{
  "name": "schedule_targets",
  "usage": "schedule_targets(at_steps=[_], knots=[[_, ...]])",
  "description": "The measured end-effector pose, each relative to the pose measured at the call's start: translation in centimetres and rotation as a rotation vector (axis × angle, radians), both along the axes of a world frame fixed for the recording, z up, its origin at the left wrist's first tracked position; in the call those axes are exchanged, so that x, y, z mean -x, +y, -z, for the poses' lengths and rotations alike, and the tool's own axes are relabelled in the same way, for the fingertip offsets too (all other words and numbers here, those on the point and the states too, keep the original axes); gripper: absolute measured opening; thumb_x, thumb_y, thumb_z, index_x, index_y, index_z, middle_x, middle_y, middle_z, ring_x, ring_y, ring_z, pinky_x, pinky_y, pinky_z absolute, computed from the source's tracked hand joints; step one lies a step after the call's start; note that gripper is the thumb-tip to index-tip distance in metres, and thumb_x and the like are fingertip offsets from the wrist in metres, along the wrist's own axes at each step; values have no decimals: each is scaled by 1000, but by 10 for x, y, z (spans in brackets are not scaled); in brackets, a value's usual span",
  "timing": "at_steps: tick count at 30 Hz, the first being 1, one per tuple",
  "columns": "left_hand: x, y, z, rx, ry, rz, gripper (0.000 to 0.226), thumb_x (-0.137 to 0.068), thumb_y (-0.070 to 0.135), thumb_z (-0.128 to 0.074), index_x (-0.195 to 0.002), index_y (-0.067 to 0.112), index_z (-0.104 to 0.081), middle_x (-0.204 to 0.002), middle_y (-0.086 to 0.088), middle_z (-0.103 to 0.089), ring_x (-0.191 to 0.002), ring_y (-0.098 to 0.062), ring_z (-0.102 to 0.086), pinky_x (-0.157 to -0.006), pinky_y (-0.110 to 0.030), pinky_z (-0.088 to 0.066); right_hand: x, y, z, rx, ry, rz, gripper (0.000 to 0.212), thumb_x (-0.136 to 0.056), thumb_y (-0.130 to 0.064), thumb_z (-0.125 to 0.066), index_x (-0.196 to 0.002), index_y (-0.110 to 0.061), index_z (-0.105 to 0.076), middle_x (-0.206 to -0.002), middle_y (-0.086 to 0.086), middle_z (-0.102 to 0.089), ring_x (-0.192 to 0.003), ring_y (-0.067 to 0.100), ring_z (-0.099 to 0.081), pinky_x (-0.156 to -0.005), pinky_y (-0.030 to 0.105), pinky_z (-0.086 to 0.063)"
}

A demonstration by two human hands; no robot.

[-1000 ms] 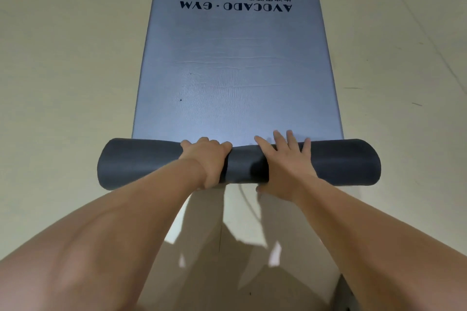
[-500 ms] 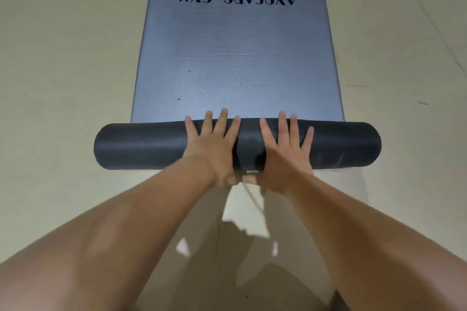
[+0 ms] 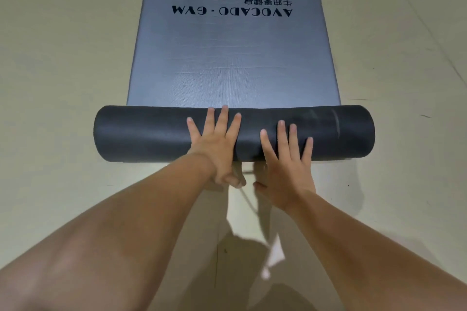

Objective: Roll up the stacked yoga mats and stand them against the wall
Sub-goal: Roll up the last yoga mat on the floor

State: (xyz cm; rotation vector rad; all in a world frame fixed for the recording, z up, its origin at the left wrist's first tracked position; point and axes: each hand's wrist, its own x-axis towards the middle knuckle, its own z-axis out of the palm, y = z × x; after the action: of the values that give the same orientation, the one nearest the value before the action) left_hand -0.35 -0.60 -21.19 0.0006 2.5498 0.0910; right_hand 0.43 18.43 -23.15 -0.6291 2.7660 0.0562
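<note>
The pale floor (image 3: 63, 58) fills your view, and no wall shows in it. On it lies the grey yoga mat (image 3: 232, 63), its flat part running away from you to the far edge, where the printed lettering (image 3: 231, 11) reads upside down. The near end is already wound into a dark roll (image 3: 141, 134) that lies across the mat's full width and overhangs both side edges a little. By my estimate a good part of this mat is wound; the rest lies flat ahead of the roll.

Your left hand (image 3: 217, 149) lies on top of the roll just left of its middle, fingers straight and spread, their tips reaching the roll's far side. Your right hand (image 3: 288, 166) sits just beside it, also flat and splayed, set a little nearer to you. Neither hand is curled round anything — both press.

What's left: push the roll on to the far edge, then lift it and stand it against a wall. Whether a 2nd mat lies under this 1 is hard to tell — only a dark sliver shows at the far left corner.
</note>
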Motion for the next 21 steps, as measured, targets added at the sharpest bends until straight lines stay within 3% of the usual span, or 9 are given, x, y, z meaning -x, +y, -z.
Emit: schedule_targets(at_steps=[5,8,11,15,21], knots=[[16,-3,-1,75,172,-62,147,-62,90,-62,-157,21,27,-164,-13,31,-151,-42,27,-114,-76,5,40,-15,-2,-47,-78,14,158,-63,-72,-84,-151,-28,40,-162,18,39,-149,41,37,-119,67,17],[8,-4,6,126,298,-52,132,-76,81,-57,-157,17,26,-164,-14,31,-151,-42,26,-116,-75,3,66,-23,-3,-47,-74,12,164,-56,-75,-86,-153,-27,38,-164,18,35,-151,42,34,-120,68,15],[11,-13,16,128,286,-69,130,-79,73,-59,-152,19,34,-163,-13,34,-151,-40,27,-117,-73,5,97,-33,-8,-49,-61,-1,163,-54,-79,-84,-157,-29,32,-167,16,30,-153,39,31,-121,66,16],[42,-27,19,106,324,-82,130,-72,61,-68,-157,22,23,-168,-11,16,-154,-38,15,-118,-70,4,129,-44,-15,-76,-25,-25,159,-52,-79,-85,-162,-30,18,-172,16,11,-158,38,16,-124,65,9],[80,-45,12,76,298,-69,109,-82,21,-69,-161,24,6,-166,-10,-10,-155,-35,-5,-119,-69,-4,166,-55,-19,-94,-20,-61,130,-64,-55,-86,-163,-33,-5,-159,10,-33,-152,32,-23,-125,63,-8]])
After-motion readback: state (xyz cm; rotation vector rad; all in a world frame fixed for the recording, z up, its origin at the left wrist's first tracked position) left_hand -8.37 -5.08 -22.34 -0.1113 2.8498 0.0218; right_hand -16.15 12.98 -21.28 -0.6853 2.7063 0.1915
